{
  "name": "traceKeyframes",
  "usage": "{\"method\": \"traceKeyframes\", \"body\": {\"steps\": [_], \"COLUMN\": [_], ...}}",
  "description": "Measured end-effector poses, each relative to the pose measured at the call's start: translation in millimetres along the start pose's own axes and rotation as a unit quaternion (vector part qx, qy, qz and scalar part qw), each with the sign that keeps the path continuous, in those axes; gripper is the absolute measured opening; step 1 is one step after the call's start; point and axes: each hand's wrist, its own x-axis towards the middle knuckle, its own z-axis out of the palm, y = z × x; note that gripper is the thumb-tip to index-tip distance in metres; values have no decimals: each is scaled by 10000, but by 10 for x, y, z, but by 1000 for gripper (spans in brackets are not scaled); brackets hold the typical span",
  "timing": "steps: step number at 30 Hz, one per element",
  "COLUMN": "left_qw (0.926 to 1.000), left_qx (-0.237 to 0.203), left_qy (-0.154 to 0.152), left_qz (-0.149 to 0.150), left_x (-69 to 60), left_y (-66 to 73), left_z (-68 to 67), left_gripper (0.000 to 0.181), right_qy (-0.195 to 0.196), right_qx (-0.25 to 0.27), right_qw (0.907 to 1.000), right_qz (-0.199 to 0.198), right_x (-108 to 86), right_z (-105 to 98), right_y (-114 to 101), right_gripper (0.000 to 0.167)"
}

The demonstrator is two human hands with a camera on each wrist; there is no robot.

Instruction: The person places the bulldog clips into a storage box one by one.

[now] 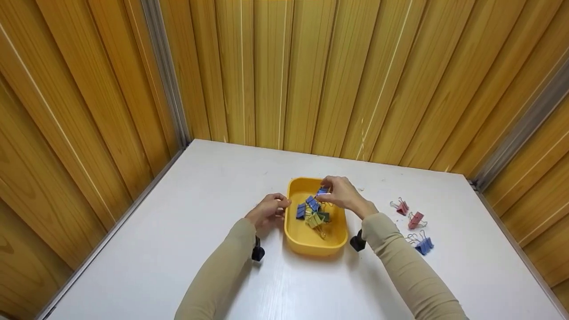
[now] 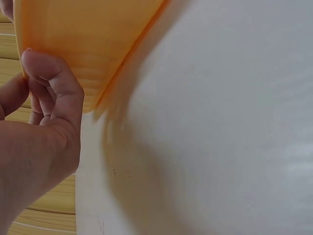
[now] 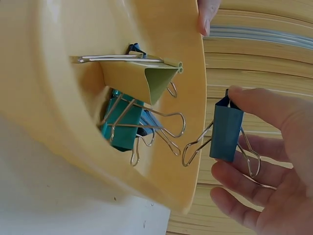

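Observation:
My left hand (image 1: 270,208) pinches the left rim of a yellow plastic bin (image 2: 93,34) between thumb and fingers. Above the bin's far right part, my right hand (image 1: 344,194) pinches a blue binder clip (image 3: 226,132) between thumb and fingers, its wire handles spread apart. Inside the bin (image 1: 316,250) lie two blue binder clips, one nearer the left wall (image 1: 301,211) and one by the middle (image 1: 313,203). A yellow binder clip (image 3: 127,81) and a green binder clip (image 3: 123,125) lie beside them.
On the white table (image 1: 200,249), right of the bin, lie a red binder clip (image 1: 402,207), a second red clip (image 1: 416,220) and a blue clip (image 1: 425,246). Wood-patterned panels (image 1: 306,80) stand around the table's back and sides.

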Motion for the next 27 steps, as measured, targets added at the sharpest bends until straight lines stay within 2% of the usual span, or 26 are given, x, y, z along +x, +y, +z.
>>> {"method": "traceKeyframes", "body": {"steps": [4,11,16,22,27], "left_qw": [9999,9998,9996,9997,9998], "left_qx": [3,12,51,65,49], "left_qy": [-124,-155,-182,-157,-147], "left_qz": [24,94,203,163,85], "left_x": [-6,-26,-40,-46,-61], "left_y": [-1,4,-1,3,8], "left_z": [5,-21,-77,-117,-120], "left_gripper": [11,12,11,12,12], "right_qy": [124,835,1351,1638,1353], "right_qx": [-67,-44,-34,-132,-177], "right_qw": [9999,9965,9908,9862,9867], "right_qz": [-6,-65,-93,203,880], "right_x": [-33,-187,-358,-616,-910], "right_z": [18,-105,-254,-469,-607], "right_y": [15,126,309,639,911], "right_gripper": [48,40,37,40,50]}}
